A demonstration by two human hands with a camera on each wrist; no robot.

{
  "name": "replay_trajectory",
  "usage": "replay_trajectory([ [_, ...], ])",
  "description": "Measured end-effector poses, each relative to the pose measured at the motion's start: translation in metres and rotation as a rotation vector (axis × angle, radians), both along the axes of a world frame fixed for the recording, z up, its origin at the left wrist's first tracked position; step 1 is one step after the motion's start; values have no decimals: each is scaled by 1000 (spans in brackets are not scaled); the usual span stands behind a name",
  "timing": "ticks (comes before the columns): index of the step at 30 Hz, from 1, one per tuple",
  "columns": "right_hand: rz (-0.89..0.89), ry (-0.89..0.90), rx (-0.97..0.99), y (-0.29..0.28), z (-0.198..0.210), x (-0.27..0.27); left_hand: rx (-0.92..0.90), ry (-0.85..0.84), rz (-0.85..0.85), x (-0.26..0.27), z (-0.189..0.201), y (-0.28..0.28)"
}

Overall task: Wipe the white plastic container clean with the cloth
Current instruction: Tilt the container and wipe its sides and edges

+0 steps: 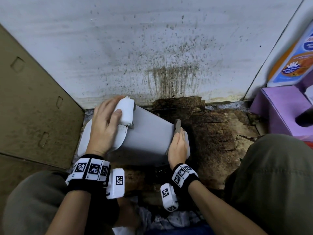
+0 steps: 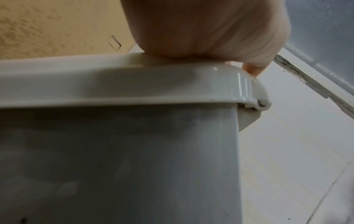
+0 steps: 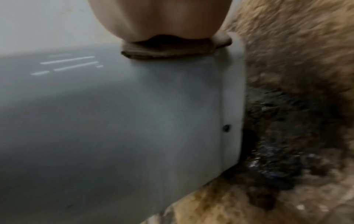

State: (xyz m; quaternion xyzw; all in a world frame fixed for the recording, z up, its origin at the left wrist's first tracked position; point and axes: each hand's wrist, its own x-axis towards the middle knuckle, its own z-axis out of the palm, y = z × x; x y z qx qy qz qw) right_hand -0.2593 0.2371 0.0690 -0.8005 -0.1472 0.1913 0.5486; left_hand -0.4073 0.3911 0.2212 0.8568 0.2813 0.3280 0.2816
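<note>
The white plastic container (image 1: 149,133) lies on its side on the floor between my knees, lid end to the left. My left hand (image 1: 105,122) grips the white hinged lid block (image 1: 126,110), thumb on top and fingers curled over the far edge. In the left wrist view the left hand (image 2: 210,30) sits on the lid rim (image 2: 134,84). My right hand (image 1: 177,148) lies flat near the base end and presses a grey-brown cloth (image 1: 177,126) against the side. The right wrist view shows the cloth (image 3: 172,48) squashed under the right hand (image 3: 159,18) on the container (image 3: 114,121).
A stained white wall (image 1: 152,48) stands just behind. A brown cardboard sheet (image 1: 33,99) leans at the left. Dark, wet, dirty cardboard (image 1: 211,133) covers the floor under and right of the container. A purple box (image 1: 279,107) sits at the right. My knees frame the lower corners.
</note>
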Motion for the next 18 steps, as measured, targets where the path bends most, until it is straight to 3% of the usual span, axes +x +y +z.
replay_trajectory([
  [5, 92, -77, 127, 30, 41, -31, 37, 6, 13, 3, 1, -1],
  [10, 321, -264, 232, 47, 86, -59, 61, 24, 10, 2, 1, -3],
  [15, 410, -462, 236, 34, 70, -46, 60, 11, 4, -1, 0, -4],
  [18, 433, -475, 233, 21, 48, -28, 61, 10, 1, -1, 0, -5],
])
